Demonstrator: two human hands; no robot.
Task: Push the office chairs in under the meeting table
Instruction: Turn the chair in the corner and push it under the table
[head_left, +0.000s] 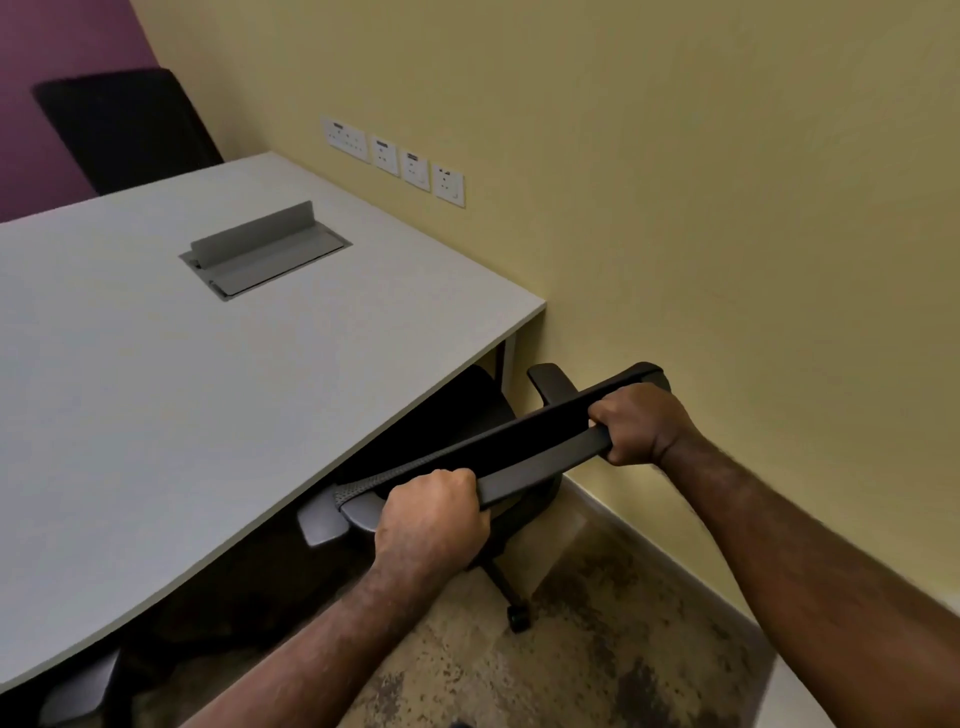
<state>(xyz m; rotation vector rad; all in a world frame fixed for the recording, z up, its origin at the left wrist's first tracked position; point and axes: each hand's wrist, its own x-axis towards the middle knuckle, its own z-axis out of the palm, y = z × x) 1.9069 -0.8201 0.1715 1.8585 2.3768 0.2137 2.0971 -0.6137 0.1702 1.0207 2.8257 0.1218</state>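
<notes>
- Fingers of both hands curl over the top edge of the office chair's backrest (524, 441): left hand (434, 512) grips near the low, near end, right hand (641, 423) grips near the far end by the wall.
- Backrest's long axis runs lower-left to upper-right, roughly parallel to the meeting table (218, 374) edge and just beside it; the table lies straight ahead of the knuckles, so my read is a forward push from both hands.
- Chair sits at the table's corner, seat already largely under the top; left armrest (322, 517) tucks below the edge, right armrest (553, 382) pokes out past the table leg (510, 358), close to the yellow wall (701, 208).
- Right hand is nearer the wall; clearance there looks tight. Risk, as a judgement: armrest catching leg or wall.
- One caster (518, 618) on a base spoke shows on the speckled floor (597, 649); other casters hidden.
- Hidden: seat, chair base, fingertips behind the backrest.
- Second chair (130, 124) at the far end, third one's armrest (78, 696) at bottom-left, both cut off.
- Cable box (265, 249) sits open in the tabletop; sockets (395, 158) on the wall.
</notes>
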